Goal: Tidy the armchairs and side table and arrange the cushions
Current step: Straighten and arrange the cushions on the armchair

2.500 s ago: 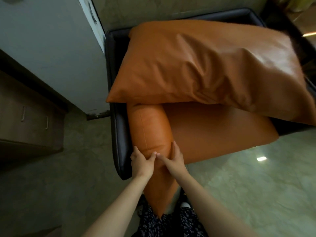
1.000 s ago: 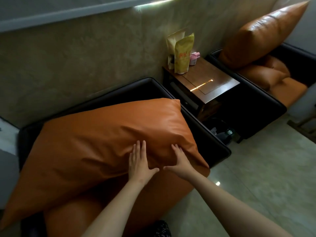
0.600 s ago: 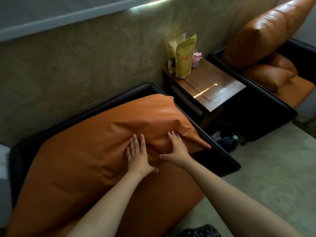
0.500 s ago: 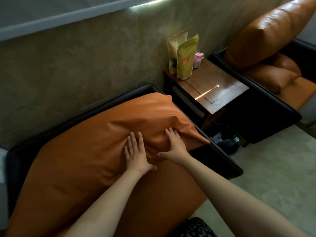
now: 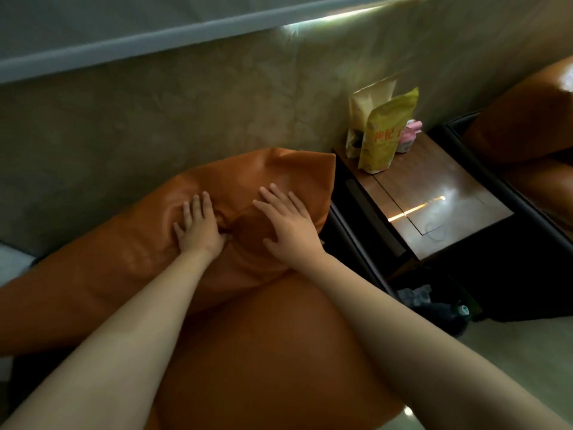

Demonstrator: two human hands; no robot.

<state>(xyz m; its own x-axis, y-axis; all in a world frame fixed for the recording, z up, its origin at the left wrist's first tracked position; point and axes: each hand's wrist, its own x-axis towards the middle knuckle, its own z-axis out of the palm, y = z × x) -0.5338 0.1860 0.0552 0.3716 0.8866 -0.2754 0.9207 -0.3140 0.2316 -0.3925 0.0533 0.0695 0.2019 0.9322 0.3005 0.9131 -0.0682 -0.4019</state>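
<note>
A big orange leather back cushion (image 5: 117, 262) leans against the wall at the back of the near black armchair. My left hand (image 5: 198, 228) and my right hand (image 5: 286, 221) press flat on its right part, fingers straight, and the leather dents between them. Below my arms lies the orange seat cushion (image 5: 273, 352). To the right stands the wooden side table (image 5: 434, 206). Beyond it, at the right edge, is the second armchair (image 5: 459, 141) with an orange cushion (image 5: 527, 116).
Two standing snack bags (image 5: 384, 135) and a small pink item (image 5: 409, 138) sit at the back of the side table by the wall. A dark bin (image 5: 434, 305) with bottles stands on the floor below the table's front. Pale tiled floor lies at the lower right.
I have leaned closer. Both hands pushed the back cushion up and back against the wall, so it now stands steeper and hides the armchair's rear rim. The hands stay flat on it.
</note>
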